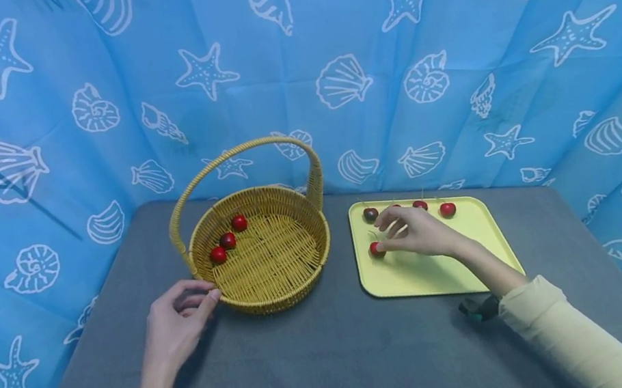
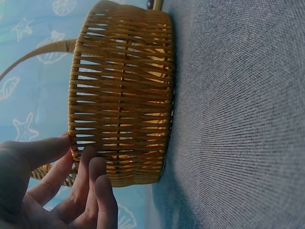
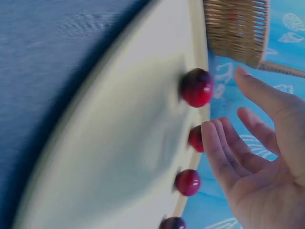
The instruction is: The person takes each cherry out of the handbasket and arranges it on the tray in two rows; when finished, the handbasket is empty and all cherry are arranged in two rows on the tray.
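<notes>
My left hand (image 1: 173, 323) holds the near-left rim of a woven yellow basket (image 1: 270, 302), thumb and forefinger at the edge. In the left wrist view the other fingers lie along the slatted wall. Three red cherries (image 1: 227, 240) sit together on the left of the basket's floor. My right hand (image 1: 421, 235) hovers over a pale yellow tray (image 1: 438, 275), thumb and fingers spread apart. Just below its thumb, a red cherry (image 1: 376, 250) lies on the tray. In the right wrist view a gap shows between the fingers and the nearest cherry (image 3: 197, 88).
Several more cherries (image 1: 448, 210) line the tray's far side, one partly behind my right hand. The basket's tall arched handle (image 1: 240, 145) rises over it. A grey cloth (image 1: 328, 364) covers the table; a blue shell-print curtain (image 1: 282, 102) hangs behind and at both sides.
</notes>
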Demonstrator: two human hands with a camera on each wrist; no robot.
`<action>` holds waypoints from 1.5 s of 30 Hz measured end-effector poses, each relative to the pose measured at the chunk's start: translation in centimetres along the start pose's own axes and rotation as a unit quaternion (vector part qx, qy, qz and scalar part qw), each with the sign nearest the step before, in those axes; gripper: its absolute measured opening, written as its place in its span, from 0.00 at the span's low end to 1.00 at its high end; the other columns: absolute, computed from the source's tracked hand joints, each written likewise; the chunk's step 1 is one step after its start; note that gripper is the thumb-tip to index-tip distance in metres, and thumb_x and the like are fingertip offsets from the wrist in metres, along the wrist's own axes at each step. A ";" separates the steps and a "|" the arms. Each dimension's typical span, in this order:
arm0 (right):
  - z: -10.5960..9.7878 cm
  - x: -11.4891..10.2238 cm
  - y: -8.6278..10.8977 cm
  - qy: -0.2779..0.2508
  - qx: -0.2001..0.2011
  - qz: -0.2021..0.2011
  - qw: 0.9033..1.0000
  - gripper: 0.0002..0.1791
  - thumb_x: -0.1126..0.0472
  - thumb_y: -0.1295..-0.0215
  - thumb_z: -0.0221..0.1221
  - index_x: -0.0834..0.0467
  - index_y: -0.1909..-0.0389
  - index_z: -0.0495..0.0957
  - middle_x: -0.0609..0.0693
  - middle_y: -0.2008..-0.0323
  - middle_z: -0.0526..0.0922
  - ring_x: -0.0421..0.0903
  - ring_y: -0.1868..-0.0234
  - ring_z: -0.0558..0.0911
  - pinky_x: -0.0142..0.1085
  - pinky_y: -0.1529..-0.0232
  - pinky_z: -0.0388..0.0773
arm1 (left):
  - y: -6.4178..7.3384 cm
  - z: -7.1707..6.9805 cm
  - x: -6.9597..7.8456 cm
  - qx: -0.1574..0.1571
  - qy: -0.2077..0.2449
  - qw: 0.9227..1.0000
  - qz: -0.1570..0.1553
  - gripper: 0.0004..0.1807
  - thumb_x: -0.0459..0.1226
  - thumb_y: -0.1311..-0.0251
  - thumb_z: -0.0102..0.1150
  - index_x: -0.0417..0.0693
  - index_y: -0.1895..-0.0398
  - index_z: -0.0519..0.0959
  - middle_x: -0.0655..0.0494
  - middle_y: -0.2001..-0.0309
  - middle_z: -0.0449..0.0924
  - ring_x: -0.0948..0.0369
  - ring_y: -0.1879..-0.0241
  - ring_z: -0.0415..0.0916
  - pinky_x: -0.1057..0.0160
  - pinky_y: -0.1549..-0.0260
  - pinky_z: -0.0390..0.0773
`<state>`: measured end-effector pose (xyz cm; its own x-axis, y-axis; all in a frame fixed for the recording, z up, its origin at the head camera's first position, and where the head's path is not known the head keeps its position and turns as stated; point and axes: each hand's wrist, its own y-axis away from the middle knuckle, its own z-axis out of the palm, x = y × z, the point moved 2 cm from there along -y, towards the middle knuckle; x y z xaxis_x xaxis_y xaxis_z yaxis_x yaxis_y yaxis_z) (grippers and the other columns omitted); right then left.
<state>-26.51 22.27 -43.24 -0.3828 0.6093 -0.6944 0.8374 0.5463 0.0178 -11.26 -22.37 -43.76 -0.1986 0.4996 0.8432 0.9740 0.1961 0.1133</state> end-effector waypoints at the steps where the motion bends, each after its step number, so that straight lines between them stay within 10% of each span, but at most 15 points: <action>1: -0.1 -0.3 -0.1 -0.006 0.005 -0.004 1.000 0.24 0.60 0.32 0.75 0.67 0.42 0.81 0.65 0.47 0.87 0.58 0.48 0.91 0.44 0.49 0.90 | 0.0 0.0 0.0 0.000 0.002 1.000 0.000 0.20 0.53 0.26 0.67 0.53 0.40 0.84 0.45 0.46 0.90 0.56 0.56 0.89 0.63 0.63 0.83; 22: 1.3 -10.4 -6.0 -0.079 -0.015 -0.118 0.990 0.20 0.65 0.32 0.73 0.62 0.42 0.82 0.60 0.46 0.88 0.52 0.50 0.89 0.43 0.45 0.89 | 0.0 -0.1 0.0 -0.004 0.006 1.000 -0.005 0.21 0.53 0.26 0.67 0.53 0.40 0.84 0.45 0.46 0.90 0.54 0.56 0.89 0.63 0.64 0.83; 45: 5.2 -14.5 -14.2 -0.084 -0.035 -0.139 0.986 0.17 0.63 0.28 0.70 0.61 0.41 0.83 0.60 0.46 0.88 0.53 0.51 0.89 0.43 0.44 0.87 | 0.0 0.0 0.0 -0.006 0.004 1.000 0.004 0.21 0.53 0.26 0.67 0.52 0.39 0.83 0.45 0.47 0.90 0.55 0.57 0.89 0.64 0.64 0.83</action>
<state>-30.85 2.71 -37.17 -0.5186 0.3308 -0.7884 0.6780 0.7209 -0.1435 -11.29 -22.42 -43.79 -0.1891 0.4938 0.8488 0.9769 0.1820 0.1117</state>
